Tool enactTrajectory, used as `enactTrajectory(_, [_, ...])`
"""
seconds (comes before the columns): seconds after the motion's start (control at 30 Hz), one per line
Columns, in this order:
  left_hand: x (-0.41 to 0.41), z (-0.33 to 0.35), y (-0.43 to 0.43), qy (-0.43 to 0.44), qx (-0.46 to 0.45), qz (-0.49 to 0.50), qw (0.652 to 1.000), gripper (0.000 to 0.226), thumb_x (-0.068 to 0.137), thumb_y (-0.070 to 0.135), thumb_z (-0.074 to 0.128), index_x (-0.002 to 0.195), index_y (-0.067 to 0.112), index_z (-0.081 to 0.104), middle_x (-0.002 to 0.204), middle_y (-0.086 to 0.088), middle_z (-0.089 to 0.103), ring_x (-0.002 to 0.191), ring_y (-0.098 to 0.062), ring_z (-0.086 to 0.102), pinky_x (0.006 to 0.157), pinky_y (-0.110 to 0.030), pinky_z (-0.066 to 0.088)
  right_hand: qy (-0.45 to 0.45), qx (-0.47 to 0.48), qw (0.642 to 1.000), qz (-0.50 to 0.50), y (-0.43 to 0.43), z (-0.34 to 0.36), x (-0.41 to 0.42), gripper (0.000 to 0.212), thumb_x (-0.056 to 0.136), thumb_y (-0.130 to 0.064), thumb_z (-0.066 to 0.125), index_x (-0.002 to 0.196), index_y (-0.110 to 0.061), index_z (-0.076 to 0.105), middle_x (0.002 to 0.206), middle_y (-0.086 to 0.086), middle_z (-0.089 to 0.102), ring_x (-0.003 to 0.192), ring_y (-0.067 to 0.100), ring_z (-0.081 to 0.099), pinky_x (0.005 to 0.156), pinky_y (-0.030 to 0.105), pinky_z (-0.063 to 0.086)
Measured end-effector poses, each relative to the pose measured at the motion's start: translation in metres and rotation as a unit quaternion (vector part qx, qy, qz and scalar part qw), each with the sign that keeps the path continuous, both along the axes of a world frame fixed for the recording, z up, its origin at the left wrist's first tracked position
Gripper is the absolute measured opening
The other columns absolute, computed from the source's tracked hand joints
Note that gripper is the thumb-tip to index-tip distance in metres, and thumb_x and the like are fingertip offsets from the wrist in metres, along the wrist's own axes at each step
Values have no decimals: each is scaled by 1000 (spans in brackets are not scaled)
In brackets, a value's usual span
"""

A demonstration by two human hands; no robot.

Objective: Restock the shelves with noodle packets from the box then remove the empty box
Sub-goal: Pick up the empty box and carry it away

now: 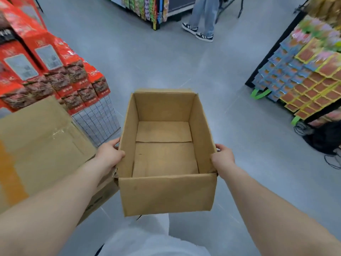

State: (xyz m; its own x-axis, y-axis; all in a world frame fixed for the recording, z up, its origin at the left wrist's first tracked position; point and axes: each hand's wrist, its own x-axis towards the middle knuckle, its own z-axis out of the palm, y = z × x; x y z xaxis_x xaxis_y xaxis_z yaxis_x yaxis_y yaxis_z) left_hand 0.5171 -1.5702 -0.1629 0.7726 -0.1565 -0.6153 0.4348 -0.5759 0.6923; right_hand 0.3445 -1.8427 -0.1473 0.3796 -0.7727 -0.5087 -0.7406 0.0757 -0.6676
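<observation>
A person holds an open cardboard box (166,194) with both hands, off the grey floor (147,67) and roughly level in front of their body. The left hand (109,154) grips the box's left wall close to the near corner, with the fingers curled round the outside and the thumb at the top edge. The right hand (223,156) grips the box's right wall in the same way, its fingers wrapped on the outer side. Both forearms reach in towards the box from the bottom corners of the view. The box is open at the top, and its inside shows only the bare bottom flaps, which meet in a seam across the middle. Its near left corner is a little torn.

Just left of the box stands a larger carton (40,141) with clear tape on its top; whether it touches the box I cannot tell. Further left of the box and beyond it, red packets (60,74) are stacked in tiers above a wire grid (99,121). Right of the box, well apart, a rack (310,80) carries rows of blue and orange packets, and a black bag (324,139) lies on the floor on that same side. Far beyond the box are a shelf (144,8) of bright goods and another person (203,21) in jeans and dark trainers. Below the box the holder's white trousers (147,239) show
</observation>
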Motion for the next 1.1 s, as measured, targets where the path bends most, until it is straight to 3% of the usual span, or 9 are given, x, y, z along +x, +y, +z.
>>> enactTrajectory(0.1, [35,-8,-19,17,19,24,999,65,86,-5,59,139,30,45,85,2,60,73,-22,60,67,-36,53,28,0,999,37,-28,-11,53,45,81,4,38,113,-19,60,85,-3,62,74,20,60,68,33,53])
enactTrajectory(0.3, [93,-19,-53,35,58,69,995,67,84,-4,61,140,26,43,119,-10,61,74,-20,62,53,-30,50,80,-1,989,128,-75,-28,144,44,81,1,40,118,-16,57,94,6,63,84,28,62,74,39,56])
enactTrajectory(0.43, [109,-28,-60,38,69,116,990,65,85,-4,60,140,26,44,123,-11,60,69,-18,59,48,-27,45,96,2,976,195,-94,-37,184,42,83,-2,45,121,-17,54,93,7,63,81,27,63,71,38,55])
enactTrajectory(0.57, [113,-55,-68,74,66,231,968,63,87,-5,58,141,23,44,128,-11,59,77,-19,59,61,-30,51,102,-10,946,309,-113,-56,243,32,82,-2,48,106,-22,56,84,10,66,74,26,61,76,43,56])
enactTrajectory(0.67, [104,-80,-77,77,64,304,947,62,88,-4,56,141,25,43,132,-9,56,100,-27,58,82,-37,52,98,-19,920,379,-126,-72,279,38,82,-3,49,111,-26,55,72,2,60,65,22,57,66,36,53])
enactTrajectory(0.77, [103,-114,-91,74,82,321,941,62,89,-2,53,144,24,39,130,-9,56,104,-27,56,84,-36,50,117,-29,892,435,-136,-98,317,42,83,-2,49,118,-24,55,69,-5,57,60,17,56,54,30,50])
enactTrajectory(0.9, [109,-171,-98,90,109,346,928,61,88,0,48,143,25,40,131,-4,56,111,-29,56,94,-38,49,148,-36,860,487,-133,-157,360,44,83,-4,52,124,-20,54,78,-4,58,77,25,61,79,44,56])
enactTrajectory(1.03, [128,-242,-98,87,134,371,915,60,89,1,46,143,26,40,133,-6,55,115,-31,54,99,-41,46,167,-24,849,501,-126,-239,388,53,84,-5,56,134,-19,49,104,5,64,80,25,63,77,41,57])
enactTrajectory(1.1, [134,-282,-95,84,153,378,909,61,90,1,45,144,28,38,134,-6,55,116,-31,53,99,-39,45,170,-13,850,499,-120,-280,396,52,85,-3,53,134,-18,49,102,6,64,76,23,61,73,37,56])
